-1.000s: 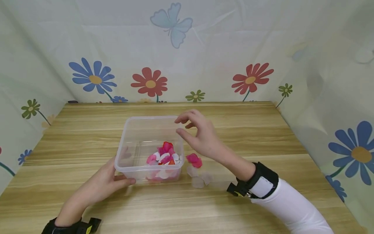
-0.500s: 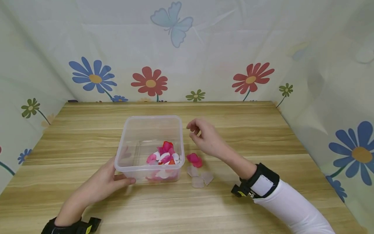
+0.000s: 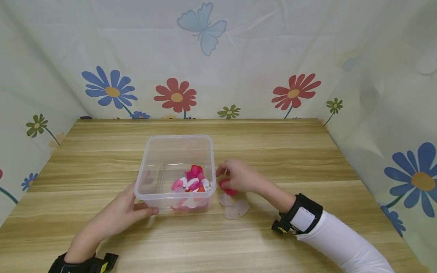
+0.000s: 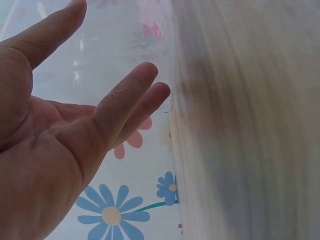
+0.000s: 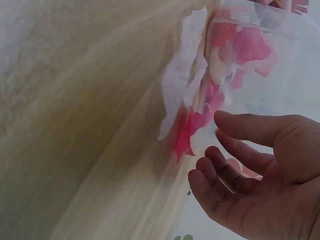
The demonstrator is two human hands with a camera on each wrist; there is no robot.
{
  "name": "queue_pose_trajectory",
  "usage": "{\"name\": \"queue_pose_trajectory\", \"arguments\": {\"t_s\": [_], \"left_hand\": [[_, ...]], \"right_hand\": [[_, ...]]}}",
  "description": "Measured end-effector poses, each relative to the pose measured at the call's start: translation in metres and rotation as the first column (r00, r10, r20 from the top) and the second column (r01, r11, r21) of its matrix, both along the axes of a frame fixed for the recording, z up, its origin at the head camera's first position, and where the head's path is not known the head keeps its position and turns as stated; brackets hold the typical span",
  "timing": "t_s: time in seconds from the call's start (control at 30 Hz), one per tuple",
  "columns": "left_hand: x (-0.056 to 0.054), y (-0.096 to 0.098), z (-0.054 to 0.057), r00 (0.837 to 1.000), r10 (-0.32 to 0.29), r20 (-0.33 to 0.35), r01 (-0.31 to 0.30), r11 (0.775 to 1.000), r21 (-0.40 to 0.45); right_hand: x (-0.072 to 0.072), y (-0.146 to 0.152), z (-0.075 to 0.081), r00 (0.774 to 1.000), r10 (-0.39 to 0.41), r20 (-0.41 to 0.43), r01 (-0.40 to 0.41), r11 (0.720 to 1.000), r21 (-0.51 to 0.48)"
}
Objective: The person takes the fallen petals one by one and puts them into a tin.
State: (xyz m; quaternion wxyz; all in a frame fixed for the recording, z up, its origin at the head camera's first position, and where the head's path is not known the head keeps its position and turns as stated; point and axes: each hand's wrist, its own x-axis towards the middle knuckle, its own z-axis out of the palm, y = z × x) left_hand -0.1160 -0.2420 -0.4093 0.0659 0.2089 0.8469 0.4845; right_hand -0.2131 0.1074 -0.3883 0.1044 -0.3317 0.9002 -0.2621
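Observation:
A clear plastic container (image 3: 174, 196) stands on the table, with pink, red and white flower petals (image 3: 194, 172) heaped at its right side. My left hand (image 3: 114, 218) rests against its left front corner; in the left wrist view the thumb and fingers (image 4: 125, 97) are spread along the clear wall, not curled round it. Right of the container my right hand (image 3: 242, 177) hovers over pink-red petals (image 3: 228, 190), partly covering them. The right wrist view shows that hand's fingers loosely bent and apart, holding nothing, close to the pink-red petals (image 5: 186, 137).
Several pale, whitish petals (image 3: 231, 213) lie on the wooden table (image 3: 290, 151) just in front of the pink-red ones. A white cloth backdrop (image 3: 246, 57) printed with flowers and a butterfly surrounds the table at the back and sides.
My right hand has drawn back from above the container's right rim and come down toward me, over the pink-red petals. The left hand and container have stayed put.

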Motion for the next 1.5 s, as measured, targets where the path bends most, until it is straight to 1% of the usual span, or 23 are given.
{"name": "queue_pose_trajectory", "arguments": {"t_s": [0.17,0.37,0.57,0.63,0.8,0.87,1.07,1.17,1.33,1.5], "left_hand": [[-0.001,-0.001,0.000,1.000,0.005,-0.003,-0.005,1.000,-0.019],[-0.001,-0.001,0.000,1.000,0.009,0.004,-0.009,1.000,-0.019],[-0.001,0.001,0.000,1.000,-0.002,0.002,0.002,1.000,0.011],[0.000,0.002,0.000,1.000,-0.005,-0.004,0.005,1.000,0.017],[0.000,0.002,0.002,1.000,-0.002,-0.003,0.002,1.000,0.017],[0.000,0.002,0.002,1.000,-0.003,0.001,0.003,1.000,0.018],[0.000,0.002,0.001,1.000,-0.005,0.007,0.005,1.000,0.024],[0.000,0.002,0.001,1.000,-0.002,0.004,0.001,1.000,0.022],[0.000,0.002,0.002,1.000,0.004,0.001,-0.004,1.000,0.019],[0.000,0.002,0.002,1.000,-0.001,0.010,0.001,0.999,0.036]], "right_hand": [[0.002,0.001,-0.004,0.999,0.016,0.031,-0.017,0.999,0.040],[-0.001,0.003,-0.010,1.000,0.028,0.004,-0.028,0.998,0.053],[-0.003,0.005,-0.012,0.998,0.021,0.051,-0.021,1.000,-0.009],[-0.003,0.005,-0.012,0.999,0.019,0.049,-0.018,0.999,-0.026],[-0.004,0.006,-0.012,0.999,-0.003,0.039,0.004,1.000,-0.027],[-0.004,0.006,-0.011,0.999,-0.013,0.050,0.014,0.999,-0.029],[-0.004,0.008,-0.007,0.998,-0.022,0.065,0.026,0.997,-0.074],[-0.006,0.010,-0.004,0.999,-0.024,0.048,0.029,0.994,-0.106],[-0.005,0.012,0.005,0.999,-0.026,0.037,0.031,0.987,-0.157],[-0.004,0.015,0.017,0.997,-0.050,0.064,0.061,0.979,-0.196]]}}
